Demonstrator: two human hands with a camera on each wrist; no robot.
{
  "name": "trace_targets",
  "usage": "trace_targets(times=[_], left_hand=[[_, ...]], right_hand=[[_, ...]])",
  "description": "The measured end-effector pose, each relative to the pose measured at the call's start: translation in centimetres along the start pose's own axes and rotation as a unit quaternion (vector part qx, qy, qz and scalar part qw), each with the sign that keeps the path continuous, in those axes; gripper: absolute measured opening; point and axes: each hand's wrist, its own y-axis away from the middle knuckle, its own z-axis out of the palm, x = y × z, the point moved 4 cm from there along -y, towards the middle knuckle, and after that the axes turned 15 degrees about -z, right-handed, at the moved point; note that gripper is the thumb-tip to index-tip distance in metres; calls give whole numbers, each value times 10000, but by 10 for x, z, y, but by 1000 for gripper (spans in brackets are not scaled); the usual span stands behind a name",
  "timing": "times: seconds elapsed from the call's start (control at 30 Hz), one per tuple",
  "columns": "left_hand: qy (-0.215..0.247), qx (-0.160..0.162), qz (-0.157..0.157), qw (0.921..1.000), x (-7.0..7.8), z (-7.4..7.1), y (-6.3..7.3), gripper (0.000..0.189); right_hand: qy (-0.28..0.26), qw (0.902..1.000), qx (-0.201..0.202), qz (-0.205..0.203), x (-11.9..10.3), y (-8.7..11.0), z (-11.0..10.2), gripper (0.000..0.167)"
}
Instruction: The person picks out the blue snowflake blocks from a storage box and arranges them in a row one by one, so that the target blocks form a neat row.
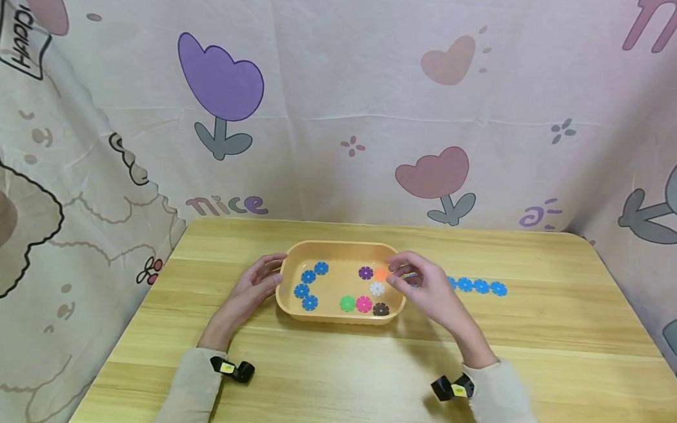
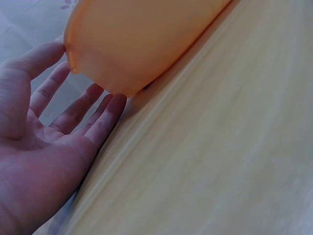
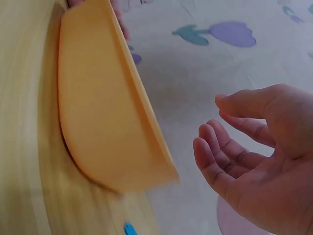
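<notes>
Now a table [image 1: 328,385], yellow tray [image 1: 334,282] on it, left hand [image 1: 255,285] relaxed, touching the tray's left end, right hand [image 1: 427,287] loosely bent, gripping nothing, by the right rim, blue chain [image 1: 481,286] farther right, coloured discs [image 1: 364,304] inside the tray.

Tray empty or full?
Partly full: the tray has blue pieces at left, other colours' pieces at right, bare floor between.

Orange tray [image 1: 337,281], blue discs [image 1: 308,276]
</notes>
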Motion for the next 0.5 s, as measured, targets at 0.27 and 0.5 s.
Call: trace_targets(times=[0.27,0.5], left_hand=[[-34,18,1,10000,1,0,1,50],[20,-37,38,10000,1,1,1,51]], right_hand=[[-125,9996,-251,-63,-1,-13,41,29],[-142,9978,-631,-143,7,-26,76,28]])
